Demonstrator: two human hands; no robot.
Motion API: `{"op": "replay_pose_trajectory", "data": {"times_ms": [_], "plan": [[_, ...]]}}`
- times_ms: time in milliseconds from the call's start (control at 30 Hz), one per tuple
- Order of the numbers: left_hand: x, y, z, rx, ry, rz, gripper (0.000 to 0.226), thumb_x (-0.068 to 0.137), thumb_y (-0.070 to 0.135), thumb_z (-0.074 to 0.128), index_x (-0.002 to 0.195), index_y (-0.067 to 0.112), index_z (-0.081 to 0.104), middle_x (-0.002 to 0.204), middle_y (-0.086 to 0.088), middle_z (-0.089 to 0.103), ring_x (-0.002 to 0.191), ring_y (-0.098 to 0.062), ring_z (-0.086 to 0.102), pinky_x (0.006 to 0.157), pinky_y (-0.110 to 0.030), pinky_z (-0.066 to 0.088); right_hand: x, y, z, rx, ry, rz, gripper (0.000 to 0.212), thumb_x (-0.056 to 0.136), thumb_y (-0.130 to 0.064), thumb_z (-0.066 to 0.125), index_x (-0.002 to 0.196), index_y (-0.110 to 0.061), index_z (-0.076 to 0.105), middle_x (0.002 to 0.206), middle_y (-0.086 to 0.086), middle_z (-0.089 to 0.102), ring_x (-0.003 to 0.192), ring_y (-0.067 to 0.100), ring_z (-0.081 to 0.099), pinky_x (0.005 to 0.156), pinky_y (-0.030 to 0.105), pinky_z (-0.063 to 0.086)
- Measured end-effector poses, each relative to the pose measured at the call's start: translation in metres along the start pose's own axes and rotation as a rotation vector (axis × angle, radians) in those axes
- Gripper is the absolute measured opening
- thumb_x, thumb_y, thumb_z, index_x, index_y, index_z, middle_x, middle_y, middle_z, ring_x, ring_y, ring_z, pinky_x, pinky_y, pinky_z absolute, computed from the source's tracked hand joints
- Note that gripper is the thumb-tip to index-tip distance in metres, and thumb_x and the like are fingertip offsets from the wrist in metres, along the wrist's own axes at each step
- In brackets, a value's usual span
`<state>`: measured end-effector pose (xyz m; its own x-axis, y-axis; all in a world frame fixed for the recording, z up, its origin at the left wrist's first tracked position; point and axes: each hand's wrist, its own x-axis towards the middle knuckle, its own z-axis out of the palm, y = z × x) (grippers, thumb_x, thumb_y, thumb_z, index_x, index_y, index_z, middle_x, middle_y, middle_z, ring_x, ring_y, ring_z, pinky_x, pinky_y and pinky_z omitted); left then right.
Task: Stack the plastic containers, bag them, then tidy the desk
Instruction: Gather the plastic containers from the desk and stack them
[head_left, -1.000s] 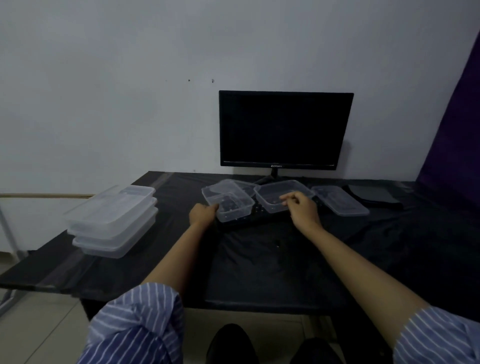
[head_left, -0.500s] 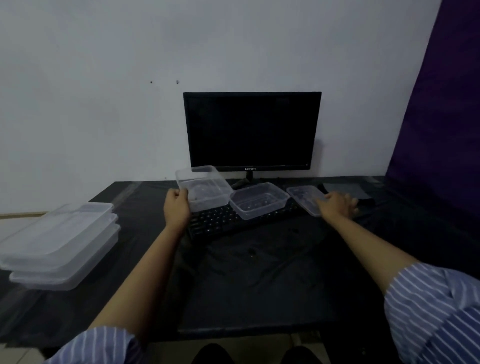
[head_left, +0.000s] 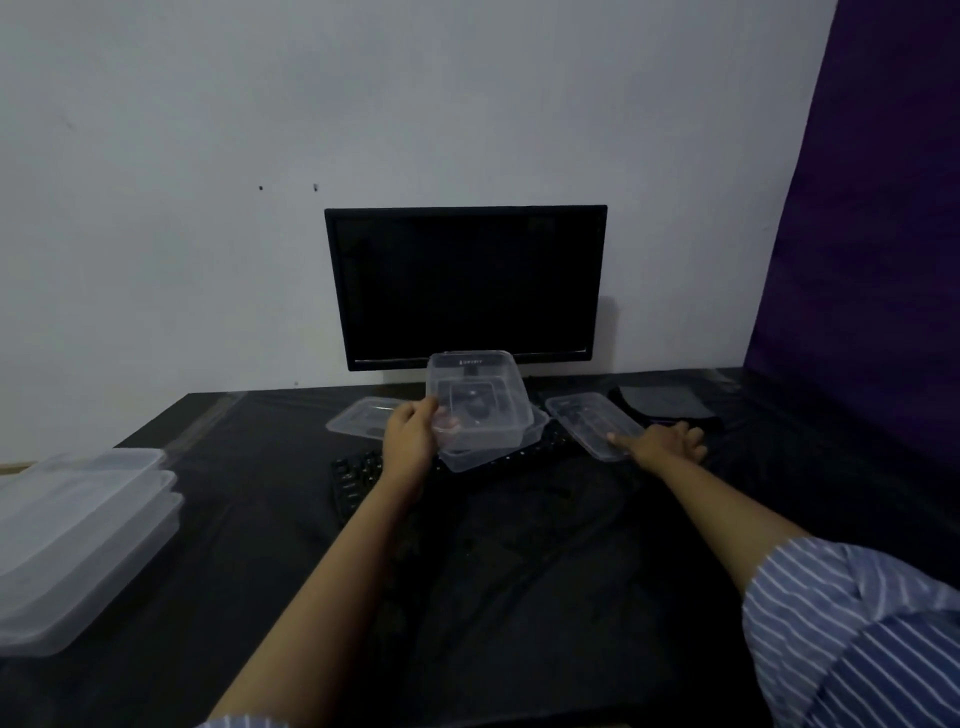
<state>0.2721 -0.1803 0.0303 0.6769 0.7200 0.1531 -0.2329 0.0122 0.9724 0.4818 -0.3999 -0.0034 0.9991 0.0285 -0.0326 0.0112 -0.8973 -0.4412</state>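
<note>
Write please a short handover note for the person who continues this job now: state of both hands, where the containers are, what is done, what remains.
Left hand: grips a clear container, lifted and tilted above a second container that lies on the keyboard.
Right hand: open, fingers touching the near end of a flat lid to the right.
Another lid lies left of the keyboard.
Done: a stack of lidded containers at the desk's left edge.
Left: nest the held container, stack the rest, bag them, tidy the desk. No bag is clearly visible.
</note>
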Motion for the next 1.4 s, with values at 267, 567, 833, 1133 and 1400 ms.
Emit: {"op": "replay_pose_trajectory", "data": {"times_ms": [267,567,833,1133,1400], "plan": [[-0.003,-0.008,0.002,0.014,0.005,-0.039,0.033,0.098,0.023,0.049,0.113,-0.007,0.056,0.110,-0.026,0.064,0.097,-0.039,0.064,0.084,-0.051,0.052,0.005,0.004,-0.004,0.297,0.054,-0.021,0.084,0.066,-0.054,0.082,0.127,-0.003,0.055,0.134,0.018,0.053,0.127,0.036,0.043,0.102,0.040,0.041],[-0.020,-0.001,0.001,-0.321,-0.161,-0.197,0.009,0.087,-0.001,0.046,0.090,0.002,0.054,0.104,-0.018,0.060,0.092,-0.030,0.065,0.060,-0.034,0.058,-0.022,-0.015,-0.021,0.762,0.079,-0.258,0.058,0.077,-0.006,0.078,0.123,-0.005,0.043,0.119,0.009,0.053,0.100,0.023,0.053,0.080,0.030,0.045],[-0.044,0.005,-0.013,-0.401,-0.199,-0.258,0.029,0.097,0.019,0.043,0.117,0.001,0.054,0.100,-0.015,0.055,0.088,-0.027,0.060,0.070,-0.040,0.060,-0.088,-0.036,-0.040,1.055,0.254,-0.299,0.022,0.092,-0.016,0.061,0.109,-0.009,0.050,0.086,0.004,0.059,0.065,0.018,0.054,0.044,0.009,0.041],[-0.080,0.017,-0.025,-0.379,-0.140,-0.227,0.064,0.099,0.047,0.041,0.150,0.012,0.026,0.140,-0.018,0.047,0.103,-0.034,0.059,0.074,-0.042,0.055,-0.163,-0.063,-0.020,1.246,-0.122,-0.319,0.018,0.101,-0.026,0.049,0.110,-0.012,0.054,0.073,-0.002,0.048,0.058,0.010,0.043,0.049,0.019,0.040],[-0.095,0.020,-0.030,-0.366,-0.142,-0.178,0.067,0.095,0.060,0.034,0.143,0.014,0.037,0.138,-0.016,0.052,0.104,-0.038,0.065,0.067,-0.044,0.060,-0.197,-0.089,0.018,1.345,-0.269,-0.180,0.028,0.101,-0.021,0.048,0.120,-0.008,0.064,0.108,0.008,0.063,0.100,0.024,0.060,0.089,0.037,0.050]]}}
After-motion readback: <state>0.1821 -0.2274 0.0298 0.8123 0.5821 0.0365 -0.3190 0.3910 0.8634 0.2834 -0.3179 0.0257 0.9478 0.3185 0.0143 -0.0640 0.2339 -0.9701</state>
